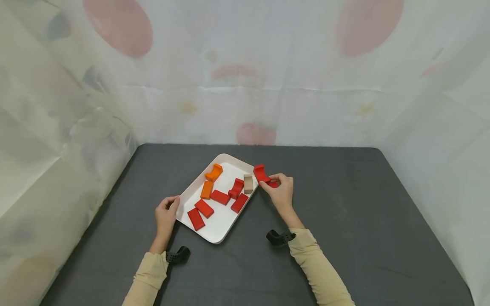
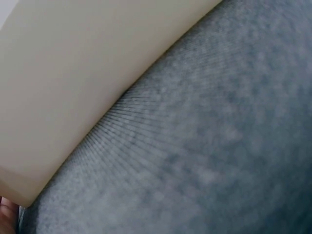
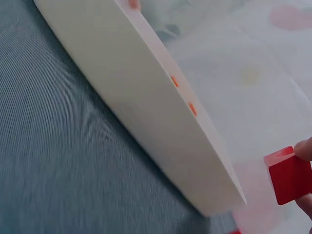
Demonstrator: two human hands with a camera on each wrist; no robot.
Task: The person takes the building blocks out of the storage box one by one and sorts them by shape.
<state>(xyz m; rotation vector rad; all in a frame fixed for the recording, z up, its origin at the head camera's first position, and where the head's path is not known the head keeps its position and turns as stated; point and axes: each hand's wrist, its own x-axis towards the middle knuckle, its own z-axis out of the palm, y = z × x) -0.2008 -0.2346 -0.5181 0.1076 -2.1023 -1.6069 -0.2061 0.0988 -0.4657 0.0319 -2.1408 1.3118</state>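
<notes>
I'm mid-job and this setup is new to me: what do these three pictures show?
There's no machine: a person is working bare-handed. The wide picture is taken from the head, looking forward and down; the close-ups come from the left and right wrists. On the dark table is a white tray with red blocks, orange blocks and one beige block. The left hand holds the tray near its left corner; the right hand pinches a curved red block by the tray's right corner.

Your tray [image 1: 220,225] looks smooth plastic; the red arch block [image 1: 260,173] beside it, faintly glossy; the tabletop [image 1: 363,238] beneath, matt ribbed cloth.
</notes>
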